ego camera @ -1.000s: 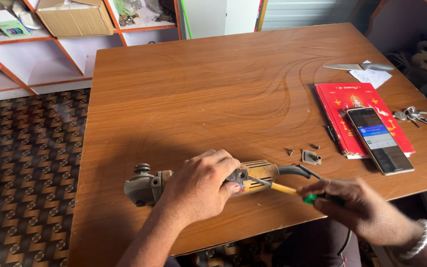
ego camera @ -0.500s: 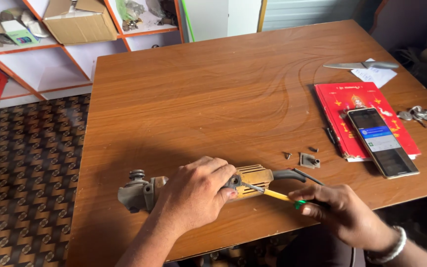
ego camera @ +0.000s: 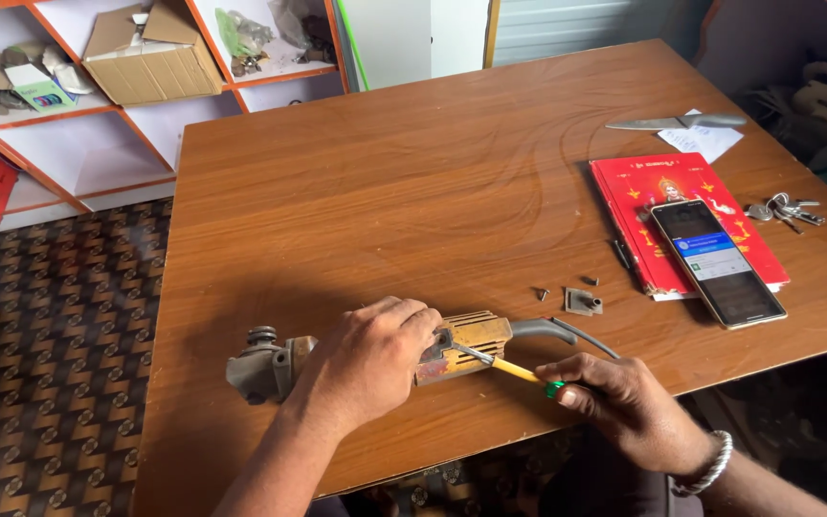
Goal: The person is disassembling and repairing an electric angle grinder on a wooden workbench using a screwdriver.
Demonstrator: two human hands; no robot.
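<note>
Change since one second ago: very little. Your left hand [ego camera: 370, 359] stays clamped over the body of the angle grinder [ego camera: 356, 359], lower centre of the frame, near the front edge of the wooden table [ego camera: 413, 172]. Your right hand [ego camera: 624, 402], lower right, still pinches the yellow-handled screwdriver [ego camera: 504, 367], tip set at the grinder's rear housing beside your left fingertips. The view has drifted slightly; the tool has not left the screw site. Judgement: the fastener work at the rear cover is still under way, not finished.

Loose parts: small screws [ego camera: 542, 294] and a small metal plate [ego camera: 582, 303] lie just right of centre, apart from the grinder.

Containers: an open cardboard box [ego camera: 150, 62] sits in the upper-left shelf [ego camera: 88, 144]; contents not visible. Neighbouring compartments hold bags and clutter, too small to identify.

Right side: red book [ego camera: 643, 201] with a phone [ego camera: 717, 263] on it, keys [ego camera: 783, 210] beside it.
</note>
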